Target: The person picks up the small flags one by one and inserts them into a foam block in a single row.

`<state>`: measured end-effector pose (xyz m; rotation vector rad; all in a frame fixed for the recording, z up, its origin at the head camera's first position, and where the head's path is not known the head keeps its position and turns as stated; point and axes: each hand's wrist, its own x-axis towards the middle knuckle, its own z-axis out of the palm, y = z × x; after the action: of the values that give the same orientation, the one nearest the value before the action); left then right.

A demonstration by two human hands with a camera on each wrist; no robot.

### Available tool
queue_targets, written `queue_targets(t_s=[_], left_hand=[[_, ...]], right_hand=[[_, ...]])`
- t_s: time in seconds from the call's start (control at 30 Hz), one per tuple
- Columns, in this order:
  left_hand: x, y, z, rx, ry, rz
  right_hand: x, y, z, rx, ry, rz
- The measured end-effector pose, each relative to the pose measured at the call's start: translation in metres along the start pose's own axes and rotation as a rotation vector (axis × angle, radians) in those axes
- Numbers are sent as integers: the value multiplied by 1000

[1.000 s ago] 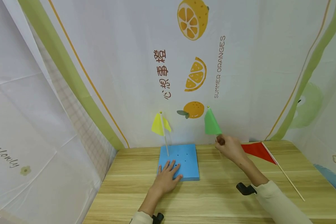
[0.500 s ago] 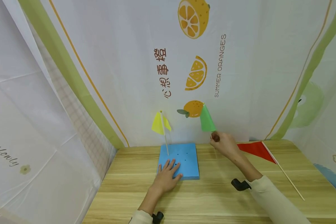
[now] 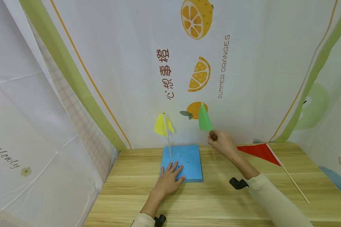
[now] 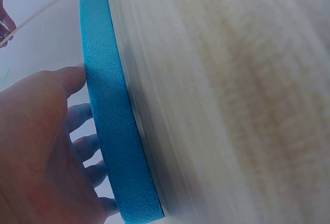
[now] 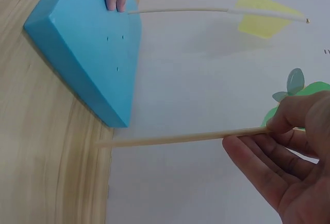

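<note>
A blue foam block (image 3: 191, 171) with several small holes in its top lies on the table. My left hand (image 3: 167, 183) rests on its near left part, fingers spread and straight; the left wrist view shows the fingertips on the block's top face. Out of the block's back left part stands a yellow flag (image 3: 160, 126) on a thin stick, leaning slightly. To the right of the block, my right hand (image 3: 224, 144) pinches the wooden stick (image 5: 196, 137) of a green flag (image 3: 204, 119) between thumb and fingers. The stick's lower end points down, apart from the block.
A red flag (image 3: 262, 154) on a pale stick lies at the right of the wood-grain table (image 3: 216, 205). A white curtain (image 3: 125, 78) printed with oranges hangs right behind the table's back edge.
My right hand has moved left with the green flag, closer to the blue block. My left hand stays on the block, and the yellow flag still stands there.
</note>
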<state>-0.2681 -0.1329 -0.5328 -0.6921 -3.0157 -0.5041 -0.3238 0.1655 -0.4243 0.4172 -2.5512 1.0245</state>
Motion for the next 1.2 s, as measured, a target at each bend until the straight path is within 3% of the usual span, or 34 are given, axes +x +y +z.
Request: queue_targets(t_s=[0.77,1.2], left_hand=[[-1,1,0,-5,6,1],[-1,2,-1,6,5,0]], right_hand=[[20,-30,21,51,-4,-28],[32,-42,37,59,34,-97]])
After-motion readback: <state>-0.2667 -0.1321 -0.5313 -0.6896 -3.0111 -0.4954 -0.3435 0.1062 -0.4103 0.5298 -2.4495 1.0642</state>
